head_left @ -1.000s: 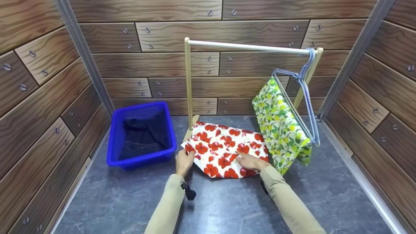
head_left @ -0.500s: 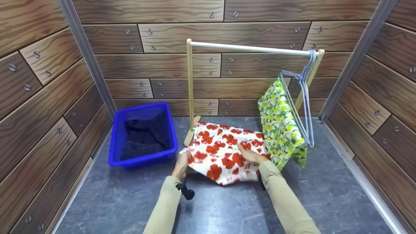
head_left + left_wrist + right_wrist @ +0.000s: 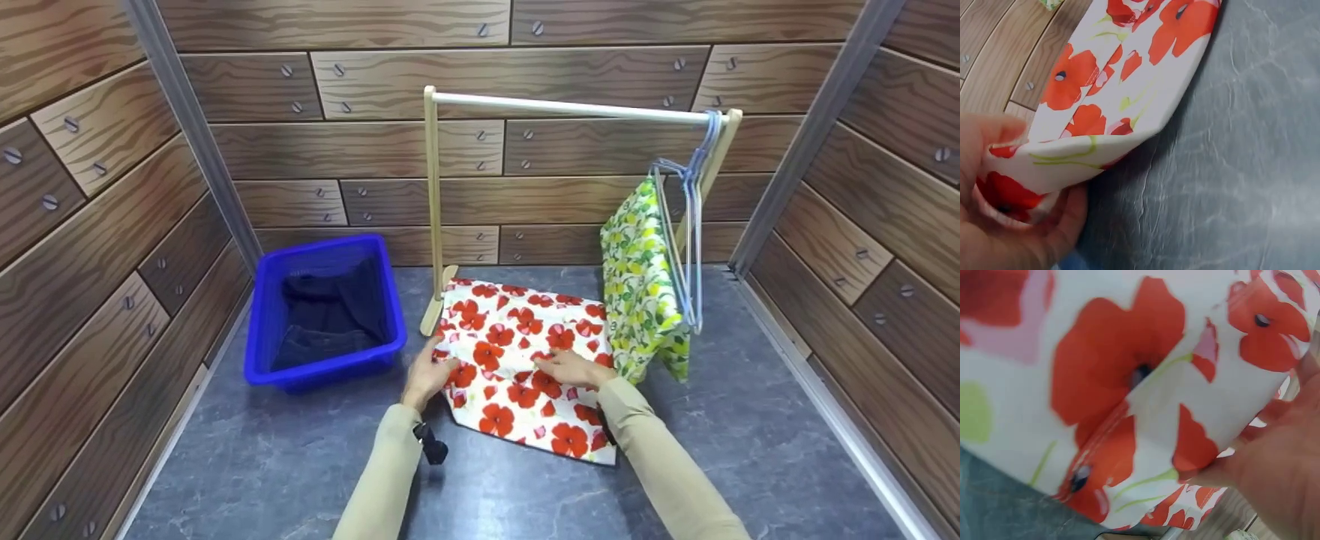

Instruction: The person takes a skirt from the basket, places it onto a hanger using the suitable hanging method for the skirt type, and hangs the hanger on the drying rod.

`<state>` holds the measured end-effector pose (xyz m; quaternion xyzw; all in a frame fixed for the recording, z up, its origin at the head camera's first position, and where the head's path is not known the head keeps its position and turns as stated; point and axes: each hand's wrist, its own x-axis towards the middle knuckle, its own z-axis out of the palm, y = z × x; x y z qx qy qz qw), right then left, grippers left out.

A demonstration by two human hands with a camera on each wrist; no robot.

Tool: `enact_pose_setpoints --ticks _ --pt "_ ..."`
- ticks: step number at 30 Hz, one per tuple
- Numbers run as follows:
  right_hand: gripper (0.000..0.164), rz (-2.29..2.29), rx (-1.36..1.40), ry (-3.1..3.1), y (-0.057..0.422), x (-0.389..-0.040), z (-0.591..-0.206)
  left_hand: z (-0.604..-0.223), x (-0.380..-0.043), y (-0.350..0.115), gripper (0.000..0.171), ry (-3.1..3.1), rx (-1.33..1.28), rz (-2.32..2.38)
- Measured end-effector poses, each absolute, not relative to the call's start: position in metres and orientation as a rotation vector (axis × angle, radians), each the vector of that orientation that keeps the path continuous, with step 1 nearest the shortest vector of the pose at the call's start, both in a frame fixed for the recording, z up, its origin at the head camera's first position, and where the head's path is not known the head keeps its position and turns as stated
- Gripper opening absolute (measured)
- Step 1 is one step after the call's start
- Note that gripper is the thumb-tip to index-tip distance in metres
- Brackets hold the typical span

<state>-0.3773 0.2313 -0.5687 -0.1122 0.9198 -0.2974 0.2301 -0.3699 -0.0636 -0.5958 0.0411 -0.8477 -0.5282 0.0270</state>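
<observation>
The left hand (image 3: 429, 373) curls its grip round the floral cloth (image 3: 491, 356); the right hand (image 3: 574, 369) pinches it. Apparent step: spreading; next likely calls for squaring edges.

Red-flower cloth (image 3: 495, 405) now opened out twd 6 o'clock: 1 s ago its near edge stopped approx. level w/ the wrists, 0.5 s ago it was a blurred bulge, now it slants straight down to a corner at 5 o'clock, beside R sleeve (image 3: 641, 427). L hand (image 3: 427, 373) pinched a corner sticking out nr 10 o'clock; now curls round the 9 o'clock edge. Rack foot (image 3: 431, 319), part hidden 1 s ago, now shows at cloth's 10 o'clock. Lemon-print cloth (image 3: 637, 277) + hangers (image 3: 691, 180) have swung: lower ends shifted twd 9 o'clock, cloth looks narrower
</observation>
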Motion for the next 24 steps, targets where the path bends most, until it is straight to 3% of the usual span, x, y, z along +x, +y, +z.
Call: enact_pose_setpoints --ticks 5,16,24 --pt "0.065 -0.779 -0.267 2.484 0.223 -0.376 -0.572 -0.597 -0.37 -0.063 0.058 -2.65 0.077 -1.727" --pt "0.066 -0.666 -0.064 2.636 0.213 -0.381 -0.585 -0.596 -0.362 -0.073 0.028 -2.674 0.223 -1.764" --pt "0.054 -1.004 -0.294 2.67 0.222 -0.389 -0.585 -0.592 -0.364 -0.085 0.045 -2.603 0.398 -1.795"
